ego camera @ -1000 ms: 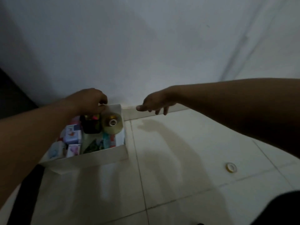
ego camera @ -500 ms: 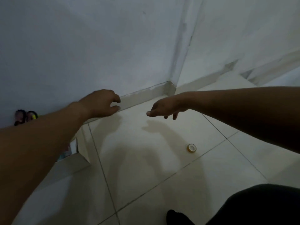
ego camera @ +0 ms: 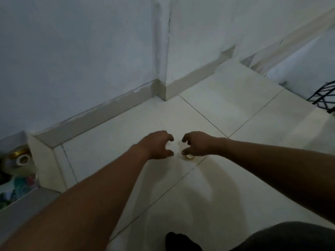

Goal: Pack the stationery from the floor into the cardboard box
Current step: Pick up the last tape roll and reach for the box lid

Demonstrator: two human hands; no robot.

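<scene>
A small yellowish tape roll (ego camera: 189, 157) lies on the white tiled floor, mostly covered by my right hand (ego camera: 198, 144), whose curled fingers hover just over it. My left hand (ego camera: 157, 144) is a little to the left of the roll with its fingers curved and apart, holding nothing. The cardboard box (ego camera: 41, 165) stands at the left edge against the wall, with a large gold tape roll (ego camera: 19, 161) and several colourful stationery packs inside.
A white wall with a skirting board (ego camera: 101, 113) and a protruding corner runs behind the hands. A black wire rack (ego camera: 324, 98) stands at the far right. My dark-clothed knee (ego camera: 282, 236) fills the bottom right.
Both hands have left the box and come down over the small tape roll on the floor. The view has swung right, so the box now sits at the left edge.
</scene>
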